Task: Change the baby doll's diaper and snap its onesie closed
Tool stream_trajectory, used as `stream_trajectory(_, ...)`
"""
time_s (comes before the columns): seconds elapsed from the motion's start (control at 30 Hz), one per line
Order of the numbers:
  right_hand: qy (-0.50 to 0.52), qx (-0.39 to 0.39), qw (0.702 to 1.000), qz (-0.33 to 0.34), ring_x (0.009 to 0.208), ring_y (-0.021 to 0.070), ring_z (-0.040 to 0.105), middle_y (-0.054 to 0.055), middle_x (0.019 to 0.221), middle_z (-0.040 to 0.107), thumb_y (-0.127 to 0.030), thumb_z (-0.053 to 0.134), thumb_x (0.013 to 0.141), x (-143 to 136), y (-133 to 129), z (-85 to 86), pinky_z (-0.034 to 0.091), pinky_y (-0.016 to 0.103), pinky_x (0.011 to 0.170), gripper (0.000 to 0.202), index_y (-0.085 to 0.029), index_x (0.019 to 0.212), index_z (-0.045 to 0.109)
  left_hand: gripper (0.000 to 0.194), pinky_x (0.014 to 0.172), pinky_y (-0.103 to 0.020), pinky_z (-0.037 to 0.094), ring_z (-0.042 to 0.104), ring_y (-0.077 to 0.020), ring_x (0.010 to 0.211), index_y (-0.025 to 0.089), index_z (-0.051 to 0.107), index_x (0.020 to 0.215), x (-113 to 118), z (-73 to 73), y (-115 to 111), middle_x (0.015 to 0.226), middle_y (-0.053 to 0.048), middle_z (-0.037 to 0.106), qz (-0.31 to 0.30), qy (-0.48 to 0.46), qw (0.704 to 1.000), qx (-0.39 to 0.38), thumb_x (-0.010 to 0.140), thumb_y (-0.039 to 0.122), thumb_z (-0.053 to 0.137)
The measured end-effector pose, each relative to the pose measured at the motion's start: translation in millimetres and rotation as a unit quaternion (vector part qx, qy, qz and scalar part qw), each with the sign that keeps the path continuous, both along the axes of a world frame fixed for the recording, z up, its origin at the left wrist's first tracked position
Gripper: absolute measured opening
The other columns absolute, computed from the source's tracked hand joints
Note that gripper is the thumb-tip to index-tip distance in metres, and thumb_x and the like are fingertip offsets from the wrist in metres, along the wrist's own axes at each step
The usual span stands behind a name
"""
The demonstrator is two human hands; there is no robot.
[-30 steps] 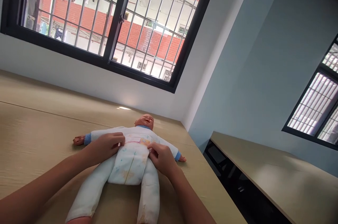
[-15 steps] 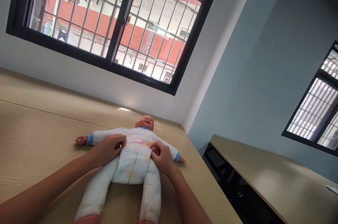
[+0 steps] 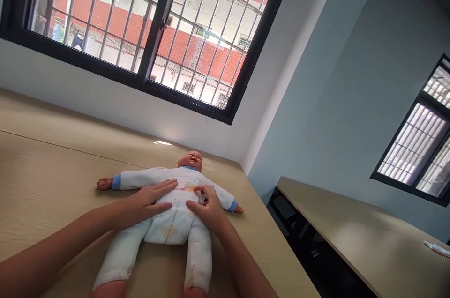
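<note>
A baby doll [image 3: 191,160] in a white outfit with blue cuffs lies on its back on the table, arms spread, legs toward me. A white diaper [image 3: 168,225] with a faint print and a centre line covers its hips and belly. My left hand [image 3: 151,202] lies on the diaper's left side, fingers stretched out and apart. At the diaper's right side is my right hand [image 3: 207,206], its thumb on the diaper front and its fingers curled near the waist. A small whitish piece shows between thumb and fingers; its grip is unclear.
The tan table [image 3: 52,171] runs up to the wall below a barred window [image 3: 140,68]. To the right, past a gap, stands a second table [image 3: 351,223] with a small white item [image 3: 436,247] at its far right edge. Another window [image 3: 418,138] is on the right wall.
My left hand has gone from pinching at the diaper's waist to lying spread on its front. My right thumb has moved out onto the diaper, apart from the fingers. The view has shifted slightly.
</note>
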State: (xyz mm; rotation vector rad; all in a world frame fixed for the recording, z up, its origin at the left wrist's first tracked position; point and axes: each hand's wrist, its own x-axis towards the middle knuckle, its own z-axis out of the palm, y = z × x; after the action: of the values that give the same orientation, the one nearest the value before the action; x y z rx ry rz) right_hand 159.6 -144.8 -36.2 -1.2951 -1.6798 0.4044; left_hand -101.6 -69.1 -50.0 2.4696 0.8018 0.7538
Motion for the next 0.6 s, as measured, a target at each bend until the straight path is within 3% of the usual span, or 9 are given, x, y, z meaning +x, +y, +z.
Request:
stream_trajectory(0.17, -0.017, -0.002, 0.999, 0.031, 0.112, 0.0239, 0.060, 0.009, 0.119, 0.066, -0.033, 0.082, 0.079, 4, 2, -3.8, 0.047, 0.037, 0.102, 0.040, -0.020, 0.115, 0.071, 0.067, 0.123, -0.046, 0.037, 0.033, -0.0333, 0.157, 0.038, 0.039, 0.163, -5, 2.2, -7, 0.170, 0.001, 0.035, 0.003, 0.037, 0.999, 0.011, 0.101, 0.064, 0.049)
stream_trajectory(0.27, 0.009, 0.009, 1.000, 0.024, 0.110, 0.0241, 0.061, 0.009, 0.117, 0.067, -0.032, 0.079, 0.079, 1, 2, -6.5, 0.047, 0.038, 0.101, 0.035, -0.018, 0.111, 0.071, 0.066, 0.119, -0.042, 0.043, 0.039, -0.0323, 0.155, 0.039, 0.045, 0.160, -5, 2.2, -10, 0.167, 0.001, 0.040, 0.014, 0.010, 1.000, 0.012, 0.099, 0.066, 0.051)
stream_trajectory(0.43, 0.033, 0.063, 0.993, -0.095, 0.096, 0.0243, 0.062, 0.009, 0.101, 0.068, -0.034, 0.067, 0.085, -5, 3, -7.2, 0.049, 0.037, 0.089, 0.020, -0.017, 0.096, 0.067, 0.066, 0.122, -0.039, 0.039, 0.045, -0.0308, 0.150, 0.028, 0.051, 0.156, -4, 8.7, -13, 0.165, -0.005, 0.045, 0.030, -0.008, 0.999, 0.012, 0.100, 0.062, 0.052)
stream_trajectory(0.5, 0.028, 0.068, 0.989, -0.125, 0.084, 0.0221, 0.060, 0.007, 0.089, 0.067, -0.035, 0.064, 0.086, -6, 3, -5.7, 0.049, 0.035, 0.080, 0.017, -0.018, 0.085, 0.063, 0.055, 0.116, -0.037, 0.042, 0.055, -0.0286, 0.137, 0.023, 0.060, 0.144, -3, 15.4, -15, 0.153, -0.010, 0.058, 0.028, -0.012, 0.999, 0.037, 0.102, 0.057, 0.048)
stream_trajectory(0.6, 0.042, 0.027, 0.994, -0.098, 0.066, 0.0171, 0.052, 0.001, 0.070, 0.059, -0.035, 0.062, 0.086, -8, 5, -3.8, 0.043, 0.030, 0.064, 0.019, -0.020, 0.075, 0.057, 0.039, 0.090, -0.033, 0.050, 0.065, -0.0231, 0.099, 0.020, 0.066, 0.108, 5, 24.8, -14, 0.113, -0.008, 0.070, 0.046, -0.008, 0.996, 0.072, 0.104, 0.050, 0.042)
